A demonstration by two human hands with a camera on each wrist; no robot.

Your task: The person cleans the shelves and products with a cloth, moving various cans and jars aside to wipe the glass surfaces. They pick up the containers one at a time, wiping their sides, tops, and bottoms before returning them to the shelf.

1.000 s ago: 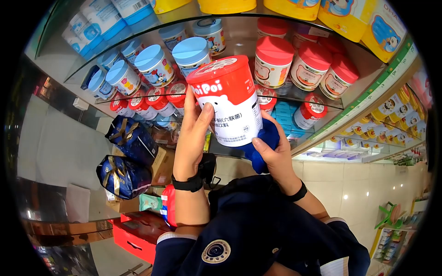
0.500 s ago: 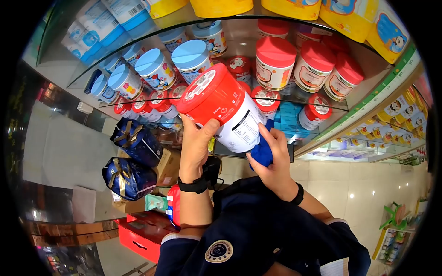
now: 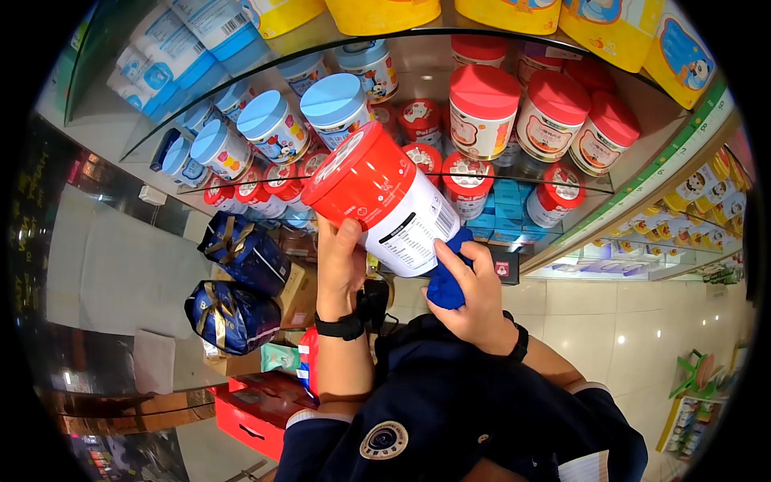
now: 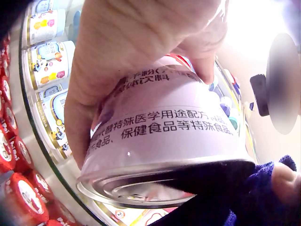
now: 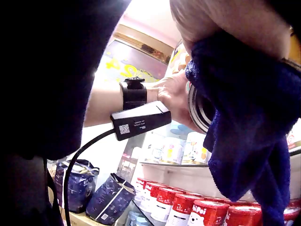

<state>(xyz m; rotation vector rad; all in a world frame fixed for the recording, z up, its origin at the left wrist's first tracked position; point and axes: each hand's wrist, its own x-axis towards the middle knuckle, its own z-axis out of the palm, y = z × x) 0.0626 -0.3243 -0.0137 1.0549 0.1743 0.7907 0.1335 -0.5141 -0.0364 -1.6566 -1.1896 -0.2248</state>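
A red-lidded can with a white lower body is tilted in the head view, its lid to the upper left and a printed label panel facing up. My left hand grips it by the side near the lid. In the left wrist view that hand curls around the can, whose metal bottom rim shows. My right hand holds a dark blue cloth against the lower end of the can. In the right wrist view the cloth hangs in loose folds from the fingers.
Glass shelves ahead hold blue-lidded cans, larger red-lidded cans and smaller red cans. Yellow packages line the shelf above. At lower left stand dark blue gift bags, a cardboard box and a red box.
The can has turned, so its label panel faces up instead of the bear-face front, and its lid has tipped down to the left. My right hand with the cloth has shifted slightly downward.
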